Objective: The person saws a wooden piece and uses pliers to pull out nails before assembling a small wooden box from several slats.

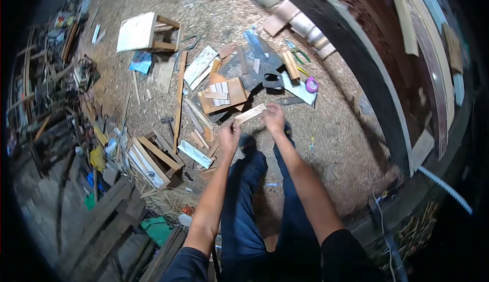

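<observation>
**Inspector:** Report the pose of the arms.

**Recorder:** Both forearms reach forward and down, bare to above the elbow, over legs in dark blue trousers (pixel 244 216). The left hand (pixel 229 138) is lifted with the wrist bent. The right hand (pixel 275 118) sits slightly farther out, at 1 o'clock of the left, with its back to the camera.

**Inspector:** Grip?

**Recorder:** Each hand is closed on one end of a short, pale, flat wooden strip (pixel 249 114). The left pinches its 8 o'clock end and the right covers its 2 o'clock end. The exact finger placement is too small to tell.

**Inspector:** Where is the strip?

**Recorder:** It is held off the ground between the hands, slanting from 8 to 2 o'clock, just above the picture's centre.

**Inspector:** Surroundings?

**Recorder:** On the sawdust-covered ground (pixel 336 129):
- At 12 o'clock of the hands, near them, lies a stack of tan plywood offcuts (pixel 232 94), with a dark grey metal plate (pixel 262 65) beyond it.
- At 2 o'clock lies a purple roll of tape (pixel 311 84), and farther out a green-handled hand tool (pixel 298 54).
- At 10 o'clock lies a long thin wooden slat (pixel 179 96).
- Well apart at 11 o'clock is a white-topped wooden stool (pixel 136 31), tipped on its side.
- At 8 o'clock is an open rectangular wooden frame (pixel 155 159).
</observation>
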A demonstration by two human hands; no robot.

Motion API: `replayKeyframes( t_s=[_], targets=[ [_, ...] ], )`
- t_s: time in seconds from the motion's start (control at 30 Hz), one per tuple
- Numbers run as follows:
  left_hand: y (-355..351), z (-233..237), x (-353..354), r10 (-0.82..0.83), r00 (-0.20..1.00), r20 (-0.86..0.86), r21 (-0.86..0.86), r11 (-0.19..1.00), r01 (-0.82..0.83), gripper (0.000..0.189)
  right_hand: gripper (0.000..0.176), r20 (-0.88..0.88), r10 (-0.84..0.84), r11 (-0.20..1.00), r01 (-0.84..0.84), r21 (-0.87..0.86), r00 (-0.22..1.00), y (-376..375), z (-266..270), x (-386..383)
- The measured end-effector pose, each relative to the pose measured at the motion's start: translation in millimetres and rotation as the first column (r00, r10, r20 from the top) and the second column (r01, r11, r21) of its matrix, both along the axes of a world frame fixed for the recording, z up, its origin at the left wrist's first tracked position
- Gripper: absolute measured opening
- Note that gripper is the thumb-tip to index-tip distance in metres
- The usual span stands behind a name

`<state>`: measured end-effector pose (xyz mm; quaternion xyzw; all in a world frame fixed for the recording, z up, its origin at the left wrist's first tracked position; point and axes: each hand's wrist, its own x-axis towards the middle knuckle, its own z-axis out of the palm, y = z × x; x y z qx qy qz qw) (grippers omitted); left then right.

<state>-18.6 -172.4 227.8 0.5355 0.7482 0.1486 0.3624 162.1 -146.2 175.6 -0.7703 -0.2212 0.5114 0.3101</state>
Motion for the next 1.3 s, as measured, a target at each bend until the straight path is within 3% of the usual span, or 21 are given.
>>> replayKeyframes(
  t_s=[0.03, 0.13, 0.2, 0.23, 0.33, 0.4, 0.43, 0.47, 0.53, 0.57, 0.6, 0.67, 0.7, 0.8, 0.87, 0.93, 0.97, 1.13, 1.2, 1.27, 1.3],
  targets=[
    [5, -3, 2, 0.006, 1.0, 0.021, 0.0, 1.0, -0.006, 0.042, 0.031, -0.14, -0.076, 0.997, 0.076, -0.001, 0.987, 9, -17, -3],
    [27, -12, 3, 0.081, 0.994, 0.077, -0.058, 0.995, -0.077, 0.035, 0.027, -0.25, -0.118, 0.99, 0.134, 0.047, 0.961, 47, -36, -4],
    [36, -51, -13, -0.062, 0.997, 0.048, -0.046, 0.997, 0.064, 0.029, 0.024, -0.034, 0.035, 0.995, -0.031, 0.096, 0.999, 74, -57, -2],
    [40, -66, -23, -0.061, 0.998, -0.001, 0.098, 0.993, 0.061, 0.024, 0.022, 0.084, 0.071, 0.984, -0.084, 0.16, 0.994, 88, -75, -3],
    [60, -96, -64, 0.118, 0.989, -0.091, -0.045, 0.992, -0.122, 0.026, 0.022, 0.273, 0.231, 0.938, -0.288, 0.191, 0.934, 122, -117, 3],
    [74, -109, -85, 0.2, 0.975, -0.093, 0.041, 0.98, -0.196, 0.028, 0.022, 0.346, 0.317, 0.873, -0.414, 0.259, 0.883, 140, -118, 1],
    [77, -120, -93, 0.268, 0.959, -0.09, 0.106, 0.96, -0.258, 0.03, 0.023, 0.391, 0.391, 0.86, -0.482, 0.166, 0.833, 148, -109, -4],
    [77, -131, -98, 0.274, 0.957, -0.091, 0.121, 0.957, -0.263, 0.03, 0.025, 0.41, 0.451, 0.801, -0.562, 0.204, 0.793, 154, -133, -2],
    [88, -142, -99, 0.211, 0.926, -0.312, 0.327, 0.939, -0.104, 0.04, 0.026, 0.373, 0.573, 0.719, -0.666, 0.2, 0.73, 166, -146, -9],
    [91, -144, -104, 0.08, 0.937, -0.339, 0.222, 0.975, -0.003, 0.05, 0.026, 0.393, 0.603, 0.683, -0.704, 0.196, 0.694, 167, -151, -10],
    [95, -152, -110, 0.092, 0.935, -0.342, 0.243, 0.97, -0.007, 0.05, 0.026, 0.402, 0.598, 0.675, -0.707, 0.214, 0.693, 169, -154, -13],
    [101, -162, -122, -0.339, 0.829, -0.444, 0.219, 0.857, 0.467, 0.055, 0.027, 0.47, 0.558, 0.643, -0.714, 0.275, 0.684, 170, -155, -18],
    [101, -159, -119, -0.312, 0.898, -0.312, 0.242, 0.887, 0.392, 0.052, 0.028, 0.502, 0.565, 0.598, -0.745, 0.297, 0.654, 171, -154, -23],
    [94, -146, -117, -0.322, 0.814, -0.484, 0.263, 0.834, 0.486, 0.045, 0.029, 0.457, 0.672, 0.481, -0.813, 0.329, 0.582, 173, -144, -42],
    [86, -156, -125, -0.313, 0.814, -0.489, 0.329, 0.799, 0.504, 0.041, 0.027, 0.541, 0.637, 0.39, -0.835, 0.388, 0.549, 164, -123, -59],
    [71, -158, -130, -0.266, 0.911, -0.317, 0.372, 0.849, 0.377, 0.035, 0.023, 0.381, 0.707, 0.41, -0.784, 0.466, 0.596, 143, -102, -68],
    [68, -157, -134, -0.26, 0.887, -0.381, 0.32, 0.863, 0.391, 0.037, 0.021, 0.51, 0.656, 0.31, -0.815, 0.49, 0.556, 134, -105, -67],
    [70, -137, -127, 0.059, 0.95, -0.308, 0.423, 0.902, 0.082, 0.041, 0.019, 0.504, 0.661, 0.369, -0.826, 0.426, 0.555, 109, -106, -74],
    [71, -144, -127, 0.164, 0.978, -0.126, 0.237, 0.963, -0.131, 0.041, 0.019, 0.466, 0.697, 0.401, -0.835, 0.377, 0.545, 107, -110, -80],
    [72, -153, -122, 0.211, 0.966, -0.151, 0.243, 0.955, -0.171, 0.043, 0.019, 0.45, 0.711, 0.38, -0.833, 0.401, 0.541, 99, -118, -83],
    [73, -155, -119, 0.23, 0.937, -0.264, 0.251, 0.954, -0.163, 0.043, 0.02, 0.447, 0.711, 0.365, -0.828, 0.426, 0.543, 98, -120, -84]
  ],
)
